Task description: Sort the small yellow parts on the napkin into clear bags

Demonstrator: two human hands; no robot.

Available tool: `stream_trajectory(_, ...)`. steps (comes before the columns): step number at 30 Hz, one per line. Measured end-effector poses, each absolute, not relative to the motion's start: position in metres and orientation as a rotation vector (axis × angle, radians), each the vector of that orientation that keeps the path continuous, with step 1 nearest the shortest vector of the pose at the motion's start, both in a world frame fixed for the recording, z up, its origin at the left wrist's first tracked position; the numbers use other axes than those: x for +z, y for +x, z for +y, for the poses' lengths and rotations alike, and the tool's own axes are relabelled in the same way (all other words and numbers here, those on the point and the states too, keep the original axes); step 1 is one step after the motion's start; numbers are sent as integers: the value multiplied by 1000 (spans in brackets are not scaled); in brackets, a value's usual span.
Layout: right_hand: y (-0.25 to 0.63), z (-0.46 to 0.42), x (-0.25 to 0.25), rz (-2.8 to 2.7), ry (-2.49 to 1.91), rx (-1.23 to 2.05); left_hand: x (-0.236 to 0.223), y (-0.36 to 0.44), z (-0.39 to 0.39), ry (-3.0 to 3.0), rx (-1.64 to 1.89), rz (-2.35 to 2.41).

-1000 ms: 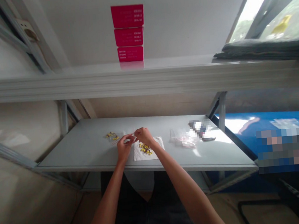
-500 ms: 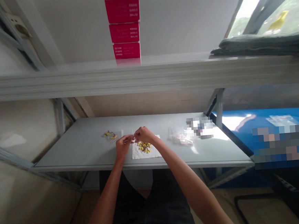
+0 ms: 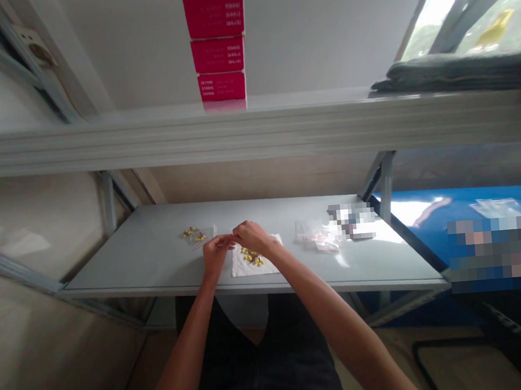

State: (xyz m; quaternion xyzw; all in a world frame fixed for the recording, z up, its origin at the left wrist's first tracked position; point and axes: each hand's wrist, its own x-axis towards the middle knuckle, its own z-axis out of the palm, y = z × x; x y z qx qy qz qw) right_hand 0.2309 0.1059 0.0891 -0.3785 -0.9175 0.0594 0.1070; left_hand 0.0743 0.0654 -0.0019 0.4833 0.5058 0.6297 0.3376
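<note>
My left hand and my right hand meet fingertip to fingertip over the table, at the far left corner of a white cloth. Both are closed in a pinch; what lies between the fingers is too small and hidden to name. Small yellow pieces with darker parts are heaped on the cloth, just below my right hand and partly behind its wrist. To the left of my left hand is a clear plastic bag, with more yellow pieces at it.
Several clear plastic bags with reddish marks lie on the grey table to the right, beside a blurred-out patch. Above runs a shelf with three stacked red boxes and dark folded cloth. A blue surface is farther right.
The view has shifted slightly. My hands stay together, the right fingers drawn closer over the left fingertips; a pale sliver seen between them before is now hidden.
</note>
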Motion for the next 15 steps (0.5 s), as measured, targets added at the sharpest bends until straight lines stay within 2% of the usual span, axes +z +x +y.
stream_trajectory(11,234,106,77,-2577,-919,356,3,78,62,1269,1652,1255)
stream_trajectory(15,231,107,72,-2591,-941,308,7,79,60,1264,1634,1298)
